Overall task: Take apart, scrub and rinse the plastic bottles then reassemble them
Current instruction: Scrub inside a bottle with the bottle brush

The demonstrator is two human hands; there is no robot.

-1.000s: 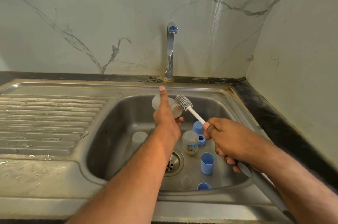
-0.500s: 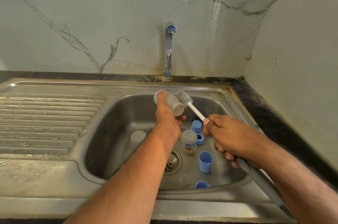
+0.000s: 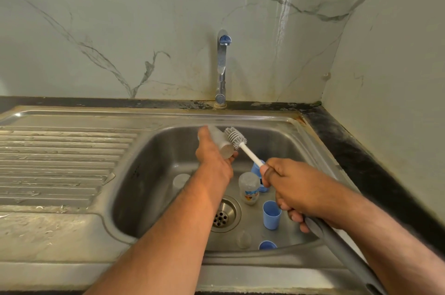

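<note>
2 hands are at work over the sink (image 3: pixel 310 140). My left hand (image 3: pixel 212 159) has its grip clamped round a clear bottle body (image 3: pixel 220 141), held on its side above the basin with its open mouth toward me. Since 1 second ago my left forefinger, then pointing straight up along the bottle, has folded down onto it, and the bottle has tipped further toward the back wall. My right hand (image 3: pixel 289 186) has its grip wrapped on the brush handle (image 3: pixel 337 246); the bristle head (image 3: pixel 234 138), which stood apart from the bottle mouth before, now lies against the bottle's right side.

On the basin floor I count 1 second clear bottle (image 3: pixel 249 187) with a printed label, standing upright just right of the drain (image 3: pixel 222 214); 1 clear cup-like piece (image 3: pixel 181 180) near the left wall; 1 clear teat (image 3: pixel 243 239) near the front; 1 upright blue cap (image 3: pixel 271 214); 1 blue piece (image 3: pixel 267 245) at the front edge; and blue parts partly hidden behind my right hand, number unclear.

1 tap (image 3: pixel 222 65) stands at the back rim, well above both hands. Left of the basin the ribbed drainboard (image 3: pixel 60 162) is wet. The dark worktop (image 3: pixel 361 162) edge and side wall run close along my right arm.
</note>
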